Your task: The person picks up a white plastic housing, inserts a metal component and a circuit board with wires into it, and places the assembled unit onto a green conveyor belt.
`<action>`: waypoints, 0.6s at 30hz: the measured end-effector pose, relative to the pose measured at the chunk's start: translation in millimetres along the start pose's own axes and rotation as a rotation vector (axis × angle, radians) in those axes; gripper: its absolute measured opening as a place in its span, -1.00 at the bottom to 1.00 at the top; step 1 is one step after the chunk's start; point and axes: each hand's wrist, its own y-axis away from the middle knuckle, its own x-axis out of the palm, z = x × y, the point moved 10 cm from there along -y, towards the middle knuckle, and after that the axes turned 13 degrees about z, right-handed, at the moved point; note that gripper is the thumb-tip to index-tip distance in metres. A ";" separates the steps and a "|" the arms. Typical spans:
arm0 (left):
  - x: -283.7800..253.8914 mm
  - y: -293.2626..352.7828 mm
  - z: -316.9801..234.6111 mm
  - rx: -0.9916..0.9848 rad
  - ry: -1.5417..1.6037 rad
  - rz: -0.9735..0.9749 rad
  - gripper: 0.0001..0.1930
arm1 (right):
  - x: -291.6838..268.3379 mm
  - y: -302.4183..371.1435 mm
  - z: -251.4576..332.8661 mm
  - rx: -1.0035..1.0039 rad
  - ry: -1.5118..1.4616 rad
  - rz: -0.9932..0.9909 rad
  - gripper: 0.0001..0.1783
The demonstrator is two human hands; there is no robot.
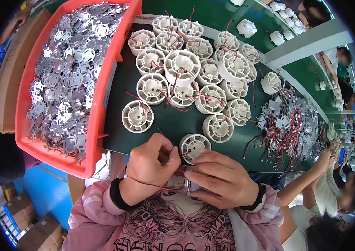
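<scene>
My left hand (152, 163) is closed in a pinch, with a thin wire showing above its fingers. A red wire (150, 184) crosses below this hand, from the wrist toward my right hand. My right hand (223, 178) grips a small silvery metal part (188, 186), mostly hidden by the fingers. Just beyond both hands, a round white plastic housing (193, 146) with inner ribs stands at the table's near edge. My right fingers are beside its rim; whether they touch it I cannot tell.
Several similar white housings (138, 117) with red and black wires crowd the dark green table (116, 140), some stacked. At left is a red bin (98, 125) of stamped metal plates (64, 79). A pile of wired metal parts (288, 125) lies right, near a co-worker's arm (307, 178).
</scene>
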 end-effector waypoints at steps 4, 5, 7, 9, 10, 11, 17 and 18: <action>2.7 2.0 -2.7 0.047 -0.137 -0.009 -0.82 | -0.7 3.5 -2.9 0.051 -0.059 0.000 -0.43; 3.5 2.4 -3.7 0.072 -0.161 -0.017 -0.81 | -3.1 3.5 -1.9 0.055 -0.057 0.001 -0.43; 4.8 3.7 -1.2 0.074 -0.172 -0.020 -0.82 | -17.6 2.7 -1.2 0.096 -0.034 -0.061 -0.44; 5.1 4.7 -0.4 0.080 -0.200 -0.025 -0.84 | -26.7 -1.4 -0.2 0.118 -0.021 -0.089 -0.44; 4.1 5.0 -0.4 0.079 -0.198 -0.027 -0.84 | -31.5 -4.6 0.3 0.144 0.063 -0.106 -0.45; 3.9 4.3 -4.1 0.103 -0.208 -0.016 -0.84 | -36.6 -7.4 0.9 0.175 0.150 -0.125 -0.46; 3.5 2.6 -8.3 0.181 -0.205 -0.016 -0.84 | -26.5 -25.4 -14.2 0.249 0.279 0.001 -0.50; 2.2 3.3 -8.1 0.180 -0.200 -0.017 -0.84 | -24.1 -23.7 -17.1 0.278 0.267 0.012 -0.51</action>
